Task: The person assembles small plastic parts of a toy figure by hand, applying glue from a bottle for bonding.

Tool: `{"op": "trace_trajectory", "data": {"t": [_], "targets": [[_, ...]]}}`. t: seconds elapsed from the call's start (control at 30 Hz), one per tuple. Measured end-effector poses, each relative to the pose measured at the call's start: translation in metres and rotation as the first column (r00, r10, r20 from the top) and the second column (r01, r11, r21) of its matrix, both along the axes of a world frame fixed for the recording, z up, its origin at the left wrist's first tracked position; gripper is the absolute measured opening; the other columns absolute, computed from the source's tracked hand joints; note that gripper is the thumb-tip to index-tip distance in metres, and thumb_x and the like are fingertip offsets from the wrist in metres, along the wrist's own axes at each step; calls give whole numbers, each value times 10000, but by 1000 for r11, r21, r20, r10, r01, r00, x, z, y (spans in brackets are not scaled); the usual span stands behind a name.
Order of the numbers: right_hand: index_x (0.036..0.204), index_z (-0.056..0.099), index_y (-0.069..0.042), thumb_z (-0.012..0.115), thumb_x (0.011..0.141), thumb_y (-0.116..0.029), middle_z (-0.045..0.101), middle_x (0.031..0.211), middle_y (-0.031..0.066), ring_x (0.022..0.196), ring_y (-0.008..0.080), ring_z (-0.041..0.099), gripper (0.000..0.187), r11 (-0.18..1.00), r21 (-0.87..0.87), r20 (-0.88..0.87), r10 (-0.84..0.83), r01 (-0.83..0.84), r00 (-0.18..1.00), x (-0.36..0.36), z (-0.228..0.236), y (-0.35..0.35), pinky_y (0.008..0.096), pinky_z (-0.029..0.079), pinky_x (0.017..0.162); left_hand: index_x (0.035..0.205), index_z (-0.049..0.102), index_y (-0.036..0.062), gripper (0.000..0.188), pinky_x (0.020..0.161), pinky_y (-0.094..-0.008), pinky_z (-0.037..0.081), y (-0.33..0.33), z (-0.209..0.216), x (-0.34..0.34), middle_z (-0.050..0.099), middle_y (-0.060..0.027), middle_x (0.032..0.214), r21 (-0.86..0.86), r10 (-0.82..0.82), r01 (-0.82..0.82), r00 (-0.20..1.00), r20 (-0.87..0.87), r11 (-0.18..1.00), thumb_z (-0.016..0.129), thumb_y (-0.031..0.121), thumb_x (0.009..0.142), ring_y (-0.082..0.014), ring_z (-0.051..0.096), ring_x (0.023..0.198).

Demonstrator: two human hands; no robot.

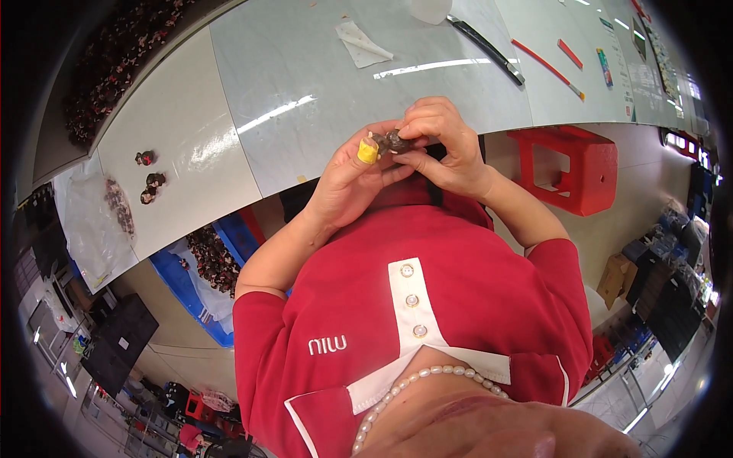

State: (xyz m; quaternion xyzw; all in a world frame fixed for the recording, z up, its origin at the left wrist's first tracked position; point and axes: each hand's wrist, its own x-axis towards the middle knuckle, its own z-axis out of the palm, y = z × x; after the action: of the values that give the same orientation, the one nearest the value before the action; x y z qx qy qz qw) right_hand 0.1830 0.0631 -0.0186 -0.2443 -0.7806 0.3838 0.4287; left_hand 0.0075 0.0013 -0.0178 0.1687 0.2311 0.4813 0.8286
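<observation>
In front of my chest, at the table's near edge, both hands hold one small dark brown lumpy piece [395, 142] with paler bits on it. My left hand [345, 177] is closed round its left end, and yellow tape [368, 150] wraps the thumb. The fingers and thumb of my right hand [449, 145] pinch its right end. The fingers partly cover the piece, so its exact kind cannot be told. Two similar dark pieces, one small [145, 158] and one longer [153, 188], lie on the table to the left.
Across the table [282, 153] lie a white scrap [363, 44], black cutter knife [486, 50], red-handled brush [548, 69], red strip [569, 54] and small tube [605, 67]. Dark pieces [114, 72] heap up far left; a blue crate [172, 286] holds more. A red stool [603, 169] stands right.
</observation>
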Motion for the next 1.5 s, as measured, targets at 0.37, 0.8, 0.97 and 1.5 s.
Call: {"op": "trace_trajectory", "data": {"t": [0.37, 0.8, 0.97, 1.5], "targets": [[1043, 579, -24, 638, 788, -46, 606, 960, 94, 905, 247, 553, 263, 994, -104, 12, 16, -15, 1000, 7, 3, 1, 321, 482, 750, 1334, 369, 81, 568, 983, -402, 399, -1, 0, 2, 497, -101, 1258, -69, 20, -17, 999, 38, 997, 597, 343, 884, -212, 478, 1170], [1075, 602, -28, 567, 886, -138, 611, 931, 94, 934, 240, 556, 221, 998, -69, 64, 18, -14, 998, 13, 7, 0, 316, 466, 789, 1323, 390, 113, 487, 914, -359, 453, -6, 9, 5, 540, -80, 1188, -42, 40, -41, 999, -21, 998, 591, 250, 901, -197, 537, 1088], [1072, 614, -19, 547, 911, -154, 596, 925, 85, 904, 207, 555, 221, 995, -100, 121, 38, -26, 992, 15, 9, 0, 288, 454, 787, 1307, 407, 87, 465, 833, -280, 485, -8, 6, -1, 591, -80, 1103, 13, 18, -16, 992, -125, 1000, 600, 194, 899, -150, 571, 997], [1041, 595, -15, 558, 899, -107, 595, 994, 98, 889, 176, 600, 174, 887, -461, -74, -8, -28, 997, 7, 1, -13, 276, 480, 779, 1307, 443, 72, 467, 849, -270, 460, -10, 7, 0, 578, -46, 1149, 109, 113, -86, 955, -274, 990, 618, 185, 889, -132, 558, 1011]]}}
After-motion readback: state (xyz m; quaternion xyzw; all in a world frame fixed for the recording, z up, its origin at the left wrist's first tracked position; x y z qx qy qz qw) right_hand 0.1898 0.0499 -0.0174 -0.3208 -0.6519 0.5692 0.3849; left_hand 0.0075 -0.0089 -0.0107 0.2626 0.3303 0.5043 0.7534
